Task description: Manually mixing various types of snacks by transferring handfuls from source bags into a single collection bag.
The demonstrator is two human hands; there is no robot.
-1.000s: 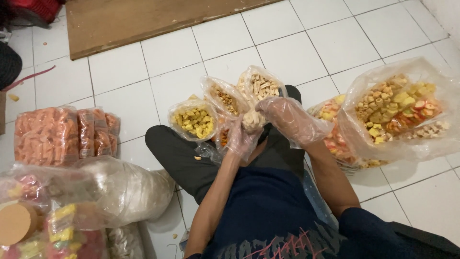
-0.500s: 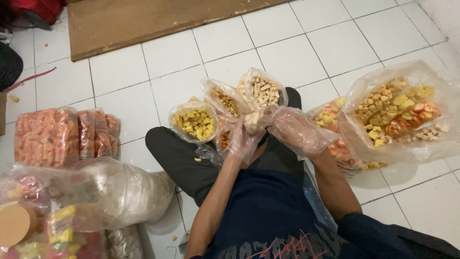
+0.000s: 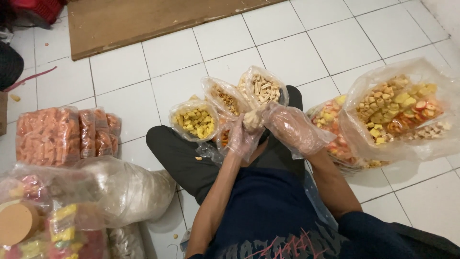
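- Head view: seated on a white tiled floor (image 3: 335, 43), legs crossed in dark trousers, both arms reaching forward over the lap.
- Left hand (image 3: 243, 139) in a thin clear plastic glove, grip closed around the gathered necks of several small snack bags just above the lap.
- Right hand (image 3: 292, 129), gloved the same way, fingers curled shut on the same gathered neck, touching the left hand.
- Held in a fan: bag of pale stick snacks (image 3: 264, 88) on top, bag of brown snacks (image 3: 223, 97) beside it, bag of yellow cubes (image 3: 195, 122) furthest left.
- Just right of the hands: large clear bag of mixed coloured snacks (image 3: 400, 112), open, leaning on the floor.
- To the left, well apart: packets of orange snacks (image 3: 62, 134) lying on the floor.
- Lower left, near the knee: big crumpled clear bag (image 3: 122, 189).
- Top of frame: brown wooden board (image 3: 143, 19) flat on the tiles.
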